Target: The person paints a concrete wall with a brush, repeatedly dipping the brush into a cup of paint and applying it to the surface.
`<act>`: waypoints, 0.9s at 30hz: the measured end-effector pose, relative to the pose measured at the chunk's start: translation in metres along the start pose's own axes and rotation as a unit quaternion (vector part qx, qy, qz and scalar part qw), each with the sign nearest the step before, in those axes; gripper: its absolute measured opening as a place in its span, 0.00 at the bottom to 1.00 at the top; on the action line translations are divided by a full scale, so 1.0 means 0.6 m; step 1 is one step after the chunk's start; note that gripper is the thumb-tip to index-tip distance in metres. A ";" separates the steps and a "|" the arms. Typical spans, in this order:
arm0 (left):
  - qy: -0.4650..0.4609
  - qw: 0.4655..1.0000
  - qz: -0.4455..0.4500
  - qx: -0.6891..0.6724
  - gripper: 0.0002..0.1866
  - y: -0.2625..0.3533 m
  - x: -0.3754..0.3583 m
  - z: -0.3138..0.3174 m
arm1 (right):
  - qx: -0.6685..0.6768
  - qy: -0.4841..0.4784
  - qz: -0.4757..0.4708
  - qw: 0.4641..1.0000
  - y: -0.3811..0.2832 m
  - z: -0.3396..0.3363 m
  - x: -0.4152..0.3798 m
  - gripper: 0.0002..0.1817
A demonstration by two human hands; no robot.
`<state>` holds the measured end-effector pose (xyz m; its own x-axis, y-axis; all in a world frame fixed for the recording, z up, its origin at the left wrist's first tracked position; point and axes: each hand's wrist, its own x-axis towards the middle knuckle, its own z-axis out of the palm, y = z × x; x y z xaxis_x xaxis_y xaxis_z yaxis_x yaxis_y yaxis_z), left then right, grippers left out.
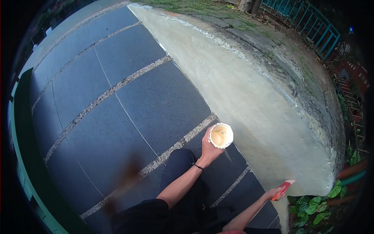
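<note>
My left hand (pixel 211 146) is wrapped round a white tub (pixel 221 136), tilted so that its inside shows. Cream paint coats the inside and smears the rim. A dark band circles the left wrist. At the lower right, my right hand (pixel 275 194) is closed on a paintbrush (pixel 284 187) with a red and orange body. Its pale tip lies against the lower end of the low cream-coated wall (pixel 249 113). The tub is held over the foot of this wall, beside the paving.
Dark tiles (pixel 156 97) with pebble strips (pixel 109 91) cover the ground to the left. Rough stone and grass (pixel 249 25) top the wall. Leafy plants (pixel 313 206) grow by its near end; a teal railing (pixel 311 27) stands at upper right. A dark green edge (pixel 25 136) curves along the left.
</note>
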<state>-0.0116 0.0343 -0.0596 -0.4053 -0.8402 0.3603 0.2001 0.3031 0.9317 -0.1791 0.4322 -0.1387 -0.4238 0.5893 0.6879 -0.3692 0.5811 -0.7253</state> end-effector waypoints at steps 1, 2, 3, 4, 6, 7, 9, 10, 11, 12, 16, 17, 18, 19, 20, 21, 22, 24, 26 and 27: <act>-0.016 1.000 0.000 -0.013 0.32 -0.003 -0.002 0.004 | -0.016 -0.029 -0.020 0.999 -0.036 0.021 -0.032 0.16; -0.032 0.999 -0.002 -0.025 0.33 -0.003 -0.006 0.007 | -0.015 -0.039 -0.093 0.995 -0.053 0.052 -0.066 0.15; -0.034 0.999 -0.003 -0.022 0.33 -0.001 -0.011 0.006 | -0.016 -0.049 -0.165 0.985 -0.075 0.082 -0.103 0.15; -0.047 0.998 0.000 -0.036 0.33 0.001 -0.011 0.001 | 0.015 -0.089 -0.099 0.991 -0.125 0.103 -0.146 0.16; -0.064 0.997 0.003 -0.044 0.33 -0.004 -0.014 -0.005 | 0.065 -0.157 -0.130 0.977 -0.202 0.137 -0.213 0.14; -0.064 0.997 0.006 -0.035 0.33 -0.015 -0.015 -0.009 | 0.117 -0.216 -0.103 0.964 -0.248 0.144 -0.241 0.15; -0.059 0.998 0.005 -0.005 0.34 -0.033 -0.026 -0.015 | 0.141 -0.291 -0.212 0.922 -0.295 0.165 -0.282 0.15; -0.061 0.998 0.006 -0.001 0.34 -0.033 -0.029 -0.019 | 0.171 -0.350 -0.196 0.900 -0.320 0.171 -0.297 0.15; -0.070 0.998 0.009 0.000 0.33 -0.031 -0.032 -0.024 | 0.201 -0.403 -0.167 0.877 -0.336 0.176 -0.302 0.15; -0.077 0.997 0.014 0.000 0.33 -0.024 -0.034 -0.029 | 0.204 -0.403 -0.165 0.877 -0.343 0.174 -0.298 0.15; -0.077 0.997 0.018 -0.016 0.32 0.005 -0.049 -0.042 | 0.212 -0.336 -0.156 0.904 -0.309 0.176 -0.230 0.15; -0.084 0.996 0.017 -0.011 0.32 0.014 -0.052 -0.041 | 0.196 -0.344 -0.122 0.910 -0.285 0.158 -0.202 0.15; -0.101 0.995 0.020 -0.013 0.33 0.019 -0.054 -0.040 | 0.161 -0.329 -0.126 0.922 -0.248 0.141 -0.174 0.15; -0.116 0.992 0.039 -0.017 0.34 0.017 -0.056 -0.036 | 0.131 -0.277 -0.171 0.936 -0.226 0.114 -0.142 0.16; -0.131 0.989 0.057 -0.024 0.34 0.012 -0.058 -0.029 | 0.089 -0.238 -0.175 0.951 -0.167 0.094 -0.117 0.16; -0.145 0.988 0.049 -0.031 0.35 0.005 -0.061 -0.023 | 0.073 -0.180 -0.169 0.966 -0.103 0.078 -0.090 0.16; -0.147 0.987 0.046 -0.035 0.35 0.006 -0.065 -0.018 | 0.056 -0.123 -0.164 0.977 -0.055 0.061 -0.068 0.17; -0.182 0.981 0.059 -0.018 0.36 0.009 -0.068 -0.007 | 0.039 -0.109 -0.088 0.989 -0.019 0.018 -0.040 0.18; -0.203 0.977 0.067 -0.021 0.36 0.010 -0.072 0.001 | 0.018 -0.093 -0.010 0.995 0.001 -0.012 -0.018 0.20; -0.221 0.972 0.078 -0.020 0.36 0.010 -0.075 0.003 | 0.047 -0.035 0.070 0.996 -0.008 -0.020 -0.011 0.21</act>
<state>0.0066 0.0750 -0.0700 -0.7085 -0.5076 0.4903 0.3210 0.3869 0.8644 -0.1648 0.4324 -0.1395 -0.5317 0.6188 0.5783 -0.3762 0.4392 -0.8159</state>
